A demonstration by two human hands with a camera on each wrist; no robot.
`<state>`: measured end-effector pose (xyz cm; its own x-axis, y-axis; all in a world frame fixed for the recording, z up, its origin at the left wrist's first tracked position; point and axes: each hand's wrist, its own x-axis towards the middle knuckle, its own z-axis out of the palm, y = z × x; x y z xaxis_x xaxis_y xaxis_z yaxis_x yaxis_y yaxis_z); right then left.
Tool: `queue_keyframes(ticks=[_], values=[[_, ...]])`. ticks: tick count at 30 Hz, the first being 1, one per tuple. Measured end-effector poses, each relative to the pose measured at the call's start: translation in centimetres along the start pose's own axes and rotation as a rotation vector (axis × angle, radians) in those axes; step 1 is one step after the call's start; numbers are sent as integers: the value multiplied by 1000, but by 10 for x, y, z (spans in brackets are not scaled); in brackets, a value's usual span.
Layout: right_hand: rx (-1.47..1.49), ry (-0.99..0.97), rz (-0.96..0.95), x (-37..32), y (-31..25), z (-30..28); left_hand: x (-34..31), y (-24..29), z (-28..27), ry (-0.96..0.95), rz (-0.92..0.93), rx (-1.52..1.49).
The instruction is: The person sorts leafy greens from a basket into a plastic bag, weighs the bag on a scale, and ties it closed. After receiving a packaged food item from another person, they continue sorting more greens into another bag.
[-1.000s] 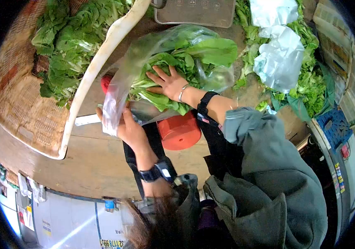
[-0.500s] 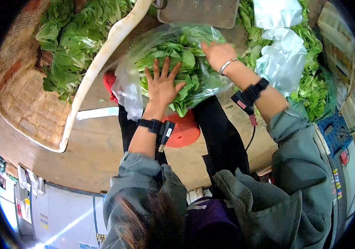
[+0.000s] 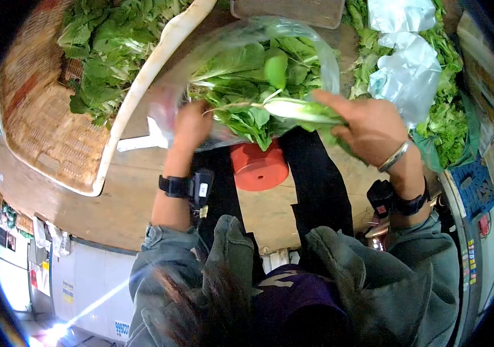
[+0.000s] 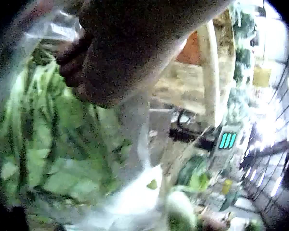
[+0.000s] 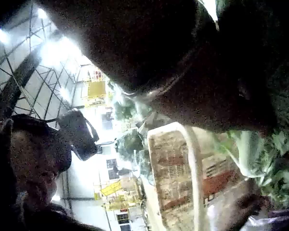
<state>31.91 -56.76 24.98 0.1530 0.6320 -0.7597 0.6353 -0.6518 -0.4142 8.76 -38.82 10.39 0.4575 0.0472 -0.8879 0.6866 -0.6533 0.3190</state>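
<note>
A clear plastic bag (image 3: 329, 58) lies spread on the table, with loose leafy greens (image 3: 235, 63) inside it. Above them my right hand (image 3: 377, 130) grips a head of leafy greens (image 3: 293, 110) by its leaves, its white stem and thin root pointing left. The root reaches to my left hand (image 3: 194, 124), whose fingers are curled at the bag's left side. Blur hides its fingertips; I cannot tell whether they pinch the root or the plastic. In the left wrist view, dark curled fingers (image 4: 74, 60) sit over the bagged greens (image 4: 62, 139).
At the left stands a large woven basket (image 3: 50, 144) with a white rim, heaped with greens (image 3: 108, 63). White plastic packets (image 3: 406, 72) lie on more greens at the right. A red round object (image 3: 258, 168) sits in front of the bag, and a white strip (image 3: 137, 143) lies beside the basket.
The right hand has moved toward me and now holds up a head of greens. My left hand, earlier flat on the leaves, has shifted left with its fingers curled.
</note>
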Motion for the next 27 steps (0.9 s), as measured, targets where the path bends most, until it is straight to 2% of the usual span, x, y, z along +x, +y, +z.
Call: queue_keyframes(ticks=[1,2,3,4,5,7,9,10,11,13,14,16,17,19,21,22,23,24,25,26,27], values=[[-9,12,-53,3,-10,3,-2,1,20,-112,-5,-50],[-21,24,-106,8,-22,5,-3,-1,47,-104,118,-152],[-13,-121,-123,17,-36,5,-1,4,69,-30,229,-173],[-17,-225,-174,34,-45,10,9,-4,105,180,419,-95],[-20,-337,-223,54,-50,19,29,-12,130,-103,238,-998],[24,-351,-263,102,-47,49,28,25,117,368,497,-365],[-54,-389,-242,157,-28,82,47,37,102,482,307,-647],[-95,-359,-211,179,-12,95,45,43,85,96,-8,-616],[-138,-324,-183,191,2,103,52,37,96,69,27,-748],[-80,-373,-156,190,7,101,59,35,94,-3,-28,-588],[-24,-423,-120,192,10,99,61,33,92,4,-25,-590],[7,-411,-111,184,0,91,51,30,87,-110,32,-684],[41,-389,-108,181,-7,87,47,28,92,-94,28,-687],[27,-288,-188,179,-17,80,38,25,107,80,112,-725],[-9,-284,-56,192,-31,64,34,49,88,87,-72,-813],[-15,-261,-81,201,-32,66,44,55,90,87,-106,-905],[-80,-225,-2,209,-30,81,53,59,100,75,-137,-997],[-145,-184,80,217,-26,92,59,63,107,68,-206,-890],[-184,-137,64,214,-26,96,61,66,115,62,-275,-786],[-216,-107,66,209,-28,97,59,66,135,282,-187,-784],[-251,-79,68,203,-31,97,58,62,153,397,-111,-650]])
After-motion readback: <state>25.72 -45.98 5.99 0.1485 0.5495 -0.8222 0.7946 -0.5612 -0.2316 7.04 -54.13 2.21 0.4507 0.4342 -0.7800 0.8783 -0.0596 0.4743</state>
